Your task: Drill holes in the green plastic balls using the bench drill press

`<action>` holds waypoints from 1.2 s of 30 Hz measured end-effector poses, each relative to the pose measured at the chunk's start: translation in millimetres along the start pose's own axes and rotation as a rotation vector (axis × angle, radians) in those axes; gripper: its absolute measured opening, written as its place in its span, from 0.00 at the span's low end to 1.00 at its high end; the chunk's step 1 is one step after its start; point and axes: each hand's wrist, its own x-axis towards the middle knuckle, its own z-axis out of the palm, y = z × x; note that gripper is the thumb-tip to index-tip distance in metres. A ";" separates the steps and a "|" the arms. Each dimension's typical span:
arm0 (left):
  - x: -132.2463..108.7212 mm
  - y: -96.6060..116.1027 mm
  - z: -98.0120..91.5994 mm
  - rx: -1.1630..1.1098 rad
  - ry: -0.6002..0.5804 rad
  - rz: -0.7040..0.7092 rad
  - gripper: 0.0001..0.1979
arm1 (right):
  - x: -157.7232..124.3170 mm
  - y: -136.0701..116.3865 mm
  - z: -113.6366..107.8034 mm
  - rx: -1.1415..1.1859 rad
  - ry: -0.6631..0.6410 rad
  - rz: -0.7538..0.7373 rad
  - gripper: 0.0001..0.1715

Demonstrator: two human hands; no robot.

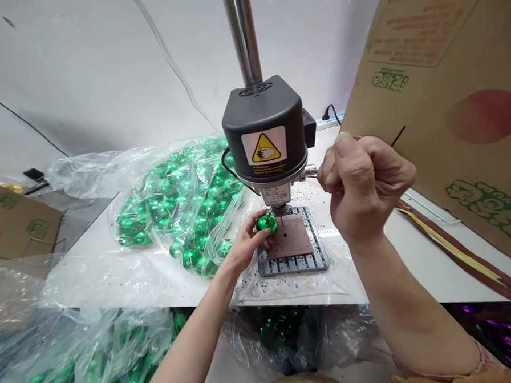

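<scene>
My left hand (pixel 250 238) grips a shiny green faceted ball (pixel 267 224) between thumb and fingers. The ball is beside the thin bit under the chuck of a small black bench drill press (pixel 264 128). Below lies a brownish square board (pixel 298 238) with a dark hole, on the slotted metal base (pixel 293 266). Up on the right, my right hand (pixel 362 180) is closed in a fist round the drill press's feed handle (pixel 311 171), most of which the fingers hide. Whether the bit touches the ball cannot be made out.
A clear plastic bag of green balls (pixel 187 201) lies left of the drill press, with loose balls at its mouth. Another bag of green balls (pixel 89 366) sits below the table edge. A large cardboard box (pixel 457 124) stands right, near a brown strap (pixel 464 255). Dark shavings litter the tabletop.
</scene>
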 end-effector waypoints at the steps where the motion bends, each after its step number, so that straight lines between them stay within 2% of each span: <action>1: 0.0 -0.5 0.6 0.022 -0.016 -0.004 0.34 | -0.1 0.1 -0.4 -0.002 -0.003 0.007 0.24; 8: 0.6 -1.1 3.9 0.174 -0.034 0.010 0.35 | -0.7 -0.8 0.1 0.023 0.001 0.020 0.24; 14: 3.6 -14.1 8.7 0.282 -0.031 0.055 0.32 | -0.9 -1.5 0.1 -0.019 0.005 0.017 0.23; 18: 4.3 -20.5 14.7 0.484 0.065 0.150 0.30 | -2.2 -1.3 -0.2 -0.046 0.007 0.025 0.24; 22: 2.1 -23.1 24.0 0.669 0.144 0.330 0.25 | -1.0 -2.1 1.6 -0.067 0.029 0.038 0.25; 24: 1.3 -25.0 28.2 0.680 0.158 0.374 0.25 | 1.5 -3.2 2.7 -0.064 0.037 0.058 0.25; 29: 1.6 -29.2 32.7 0.642 0.139 0.370 0.25 | 5.5 -4.3 2.5 -0.023 0.020 0.084 0.24; 36: 0.9 -31.5 31.8 0.617 0.149 0.396 0.25 | -12.4 2.9 -2.3 -0.066 0.043 -0.061 0.27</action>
